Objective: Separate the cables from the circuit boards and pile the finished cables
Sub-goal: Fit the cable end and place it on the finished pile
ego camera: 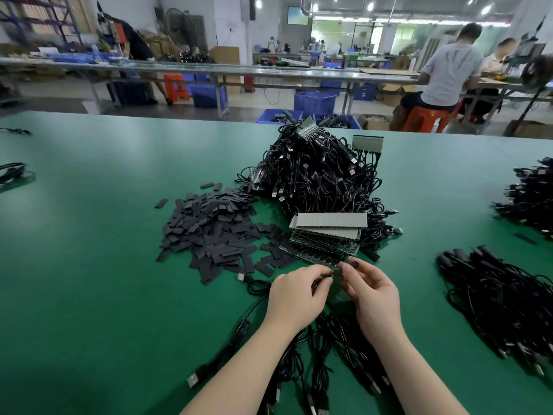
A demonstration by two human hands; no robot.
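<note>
Black cable (321, 333) strands run near, under both wrists. Left hand (296, 295) and right hand (374, 290) pinch what seems a small black cable end (338, 272), touching the circuit boards (324, 238) just beyond.

Head view, sole camera: worn at the person's head, wide-angle, facing forward and down across the green bench (89, 265) from its near edge; near surface close, far edge and workshop beyond distant.

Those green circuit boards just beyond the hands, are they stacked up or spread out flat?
Stacked. The boards lie overlapping in a slanted pile beside the cable heap, grey strips on top, on the green table.
</note>
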